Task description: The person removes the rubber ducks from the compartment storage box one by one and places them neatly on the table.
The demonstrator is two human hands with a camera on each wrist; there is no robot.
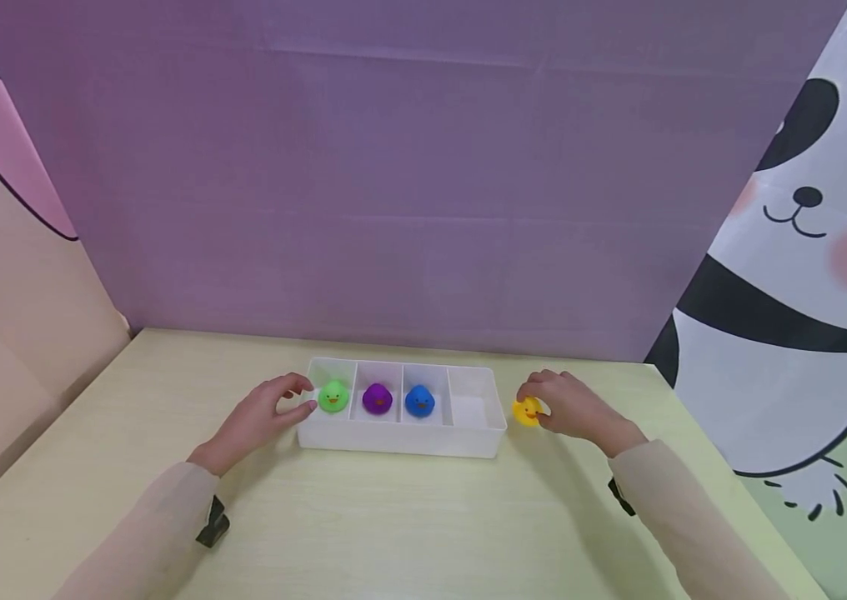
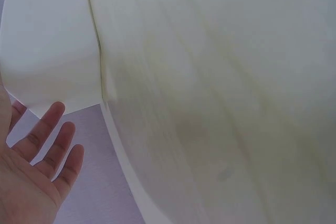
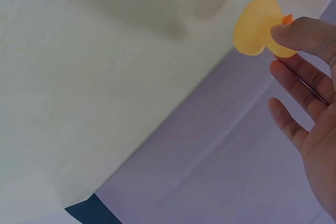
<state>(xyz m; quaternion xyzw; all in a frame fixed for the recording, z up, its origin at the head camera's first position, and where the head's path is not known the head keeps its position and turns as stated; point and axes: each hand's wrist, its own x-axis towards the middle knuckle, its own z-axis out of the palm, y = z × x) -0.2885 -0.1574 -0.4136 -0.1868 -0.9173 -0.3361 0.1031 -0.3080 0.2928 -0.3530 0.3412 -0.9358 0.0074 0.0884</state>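
A white divided tray (image 1: 404, 437) sits on the table with a green toy duck (image 1: 333, 397), a purple toy duck (image 1: 377, 399) and a blue toy duck (image 1: 419, 402) in separate compartments from the left. Its rightmost compartment (image 1: 468, 408) holds nothing. My right hand (image 1: 573, 406) pinches a yellow toy duck (image 1: 525, 412) between thumb and fingers, just beyond the tray's right end. The duck (image 3: 257, 24) shows again in the right wrist view. At the tray's left end is my left hand (image 1: 262, 417), its fingers spread and loosely bent; the left wrist view shows these fingers (image 2: 58, 150) beside the white tray wall (image 2: 52, 40).
The pale wooden table (image 1: 363, 525) extends in front of the tray and to both sides. Behind it hangs a purple cloth backdrop (image 1: 393, 183). A panda-printed sheet (image 1: 791, 333) stands along the right side, and a pink and beige one (image 1: 3, 292) along the left.
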